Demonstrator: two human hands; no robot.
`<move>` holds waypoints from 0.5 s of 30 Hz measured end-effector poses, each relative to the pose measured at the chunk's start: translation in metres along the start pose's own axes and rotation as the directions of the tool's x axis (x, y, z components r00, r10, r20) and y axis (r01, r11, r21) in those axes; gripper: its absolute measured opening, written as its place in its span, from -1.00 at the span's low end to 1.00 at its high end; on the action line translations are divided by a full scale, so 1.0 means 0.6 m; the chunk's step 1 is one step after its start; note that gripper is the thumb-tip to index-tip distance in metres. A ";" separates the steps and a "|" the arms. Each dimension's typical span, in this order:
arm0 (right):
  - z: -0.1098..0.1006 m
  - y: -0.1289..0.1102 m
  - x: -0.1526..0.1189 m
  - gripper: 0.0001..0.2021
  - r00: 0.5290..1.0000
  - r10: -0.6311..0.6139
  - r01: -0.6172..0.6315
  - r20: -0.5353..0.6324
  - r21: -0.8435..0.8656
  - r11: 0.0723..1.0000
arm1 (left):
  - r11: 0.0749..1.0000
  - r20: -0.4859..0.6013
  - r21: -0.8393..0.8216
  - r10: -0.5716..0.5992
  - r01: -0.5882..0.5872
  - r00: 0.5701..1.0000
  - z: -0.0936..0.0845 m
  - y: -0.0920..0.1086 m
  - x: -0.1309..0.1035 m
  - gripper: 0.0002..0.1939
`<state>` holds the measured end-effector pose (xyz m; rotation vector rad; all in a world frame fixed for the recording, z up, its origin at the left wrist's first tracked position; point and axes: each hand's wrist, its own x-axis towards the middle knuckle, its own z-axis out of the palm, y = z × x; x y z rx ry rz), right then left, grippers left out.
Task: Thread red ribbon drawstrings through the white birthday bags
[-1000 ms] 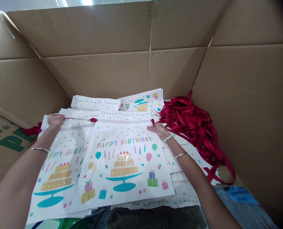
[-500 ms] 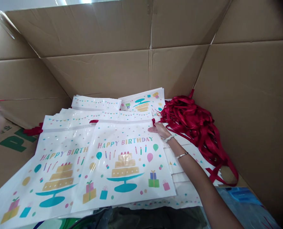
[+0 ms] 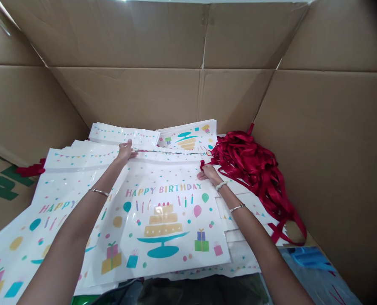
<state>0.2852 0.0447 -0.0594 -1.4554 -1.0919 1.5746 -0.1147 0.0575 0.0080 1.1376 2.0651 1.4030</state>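
A white sheet or bag (image 3: 163,178) printed "HAPPY BIRTHDAY" with a tiered cake lies on top, overlapping similar ones (image 3: 67,182) on the left. My left hand (image 3: 126,151) is at its upper left edge, fingers closed on the end of a thin red ribbon (image 3: 169,152) that runs taut across the top toward the right. My right hand (image 3: 209,173) rests at the upper right corner, fingers bent round a bit of red ribbon (image 3: 202,164). A large tangled heap of red ribbon (image 3: 248,156) lies just beyond my right hand.
Tall cardboard walls (image 3: 125,93) enclose the back and both sides. More printed sheets (image 3: 188,135) lie behind, with others beneath my right forearm. A blue plastic-covered item (image 3: 315,271) is at the lower right, and red ribbon (image 3: 32,168) sticks out at the far left.
My left hand has come from the far left edge to the top sheet's upper left, bringing the ribbon across. My right hand has stayed at the corner. The view has shifted slightly.
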 end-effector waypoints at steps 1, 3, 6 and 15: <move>0.000 0.002 0.005 -0.87 1.000 0.003 -0.003 -0.005 0.003 1.000 | 0.995 -0.051 0.091 0.043 -0.038 0.998 -0.022 -0.004 -0.004 -0.76; 0.001 0.007 0.014 -0.86 1.000 0.004 -0.004 -0.012 -0.018 1.000 | 0.978 -0.188 0.193 0.117 -0.080 0.975 -0.075 -0.020 -0.017 -0.71; 0.000 0.011 0.021 -0.83 1.000 -0.010 0.010 -0.011 -0.067 0.998 | 0.970 -0.285 0.244 0.080 -0.008 0.955 -0.136 -0.064 -0.048 -0.63; -0.001 0.014 0.020 -0.81 1.000 -0.015 0.014 -0.019 -0.067 0.998 | 0.943 0.187 -0.277 -0.134 0.183 0.973 -0.080 -0.149 -0.061 -0.74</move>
